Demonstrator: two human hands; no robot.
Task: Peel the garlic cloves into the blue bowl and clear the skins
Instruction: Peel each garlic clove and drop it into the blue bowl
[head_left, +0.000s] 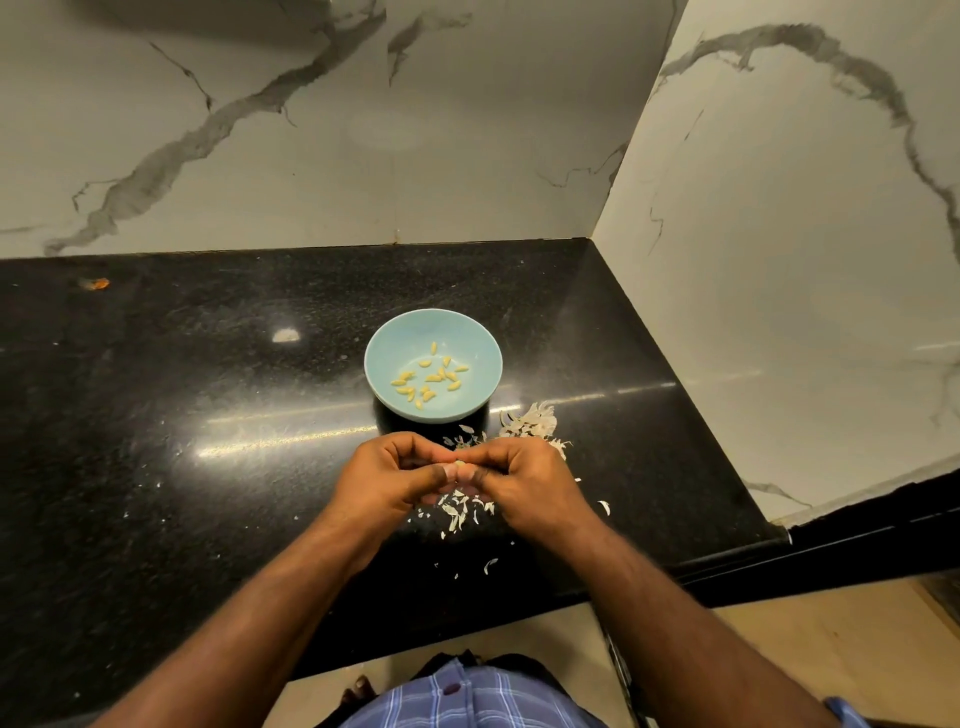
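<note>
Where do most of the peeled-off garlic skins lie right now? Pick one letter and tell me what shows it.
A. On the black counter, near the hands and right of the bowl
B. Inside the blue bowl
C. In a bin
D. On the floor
A: the white skins lie scattered on the black counter, while the blue bowl holds only peeled cloves.

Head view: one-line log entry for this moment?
step: peeling | both hands pinch garlic clove | blue bowl: peeled cloves | skins on counter
</note>
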